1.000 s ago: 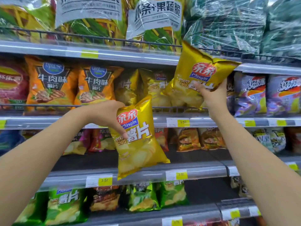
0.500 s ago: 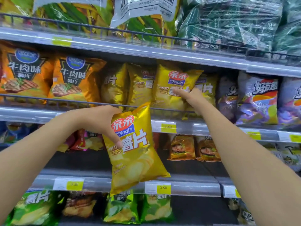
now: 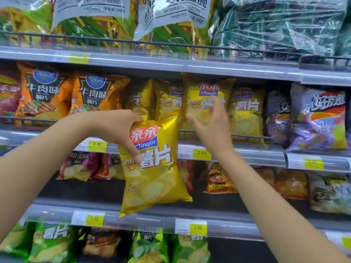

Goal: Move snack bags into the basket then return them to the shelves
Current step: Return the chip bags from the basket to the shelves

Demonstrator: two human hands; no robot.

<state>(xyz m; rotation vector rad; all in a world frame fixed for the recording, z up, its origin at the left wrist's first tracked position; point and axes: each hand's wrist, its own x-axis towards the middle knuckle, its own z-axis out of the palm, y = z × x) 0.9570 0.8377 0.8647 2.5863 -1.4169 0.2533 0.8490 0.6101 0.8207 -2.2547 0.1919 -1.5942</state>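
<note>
right hand point(image 3: 209, 130) back, bag point(image 3: 155, 177) in left point(image 3: 117, 128)

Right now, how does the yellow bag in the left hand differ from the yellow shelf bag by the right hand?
The held bag hangs tilted in mid-air; the shelf bag stands about upright in its row. The left hand grips the held bag by its top corner; the right hand is open in front of the shelf bag, contact unclear. Both carry the same yellow print.

Right hand point(image 3: 210, 130) blurred (contact with shelved bag point(image 3: 206, 93) unclear), left fingers point(image 3: 133, 149) covering corner of held bag point(image 3: 155, 177), top-shelf bags point(image 3: 171, 25) cropped.
</note>
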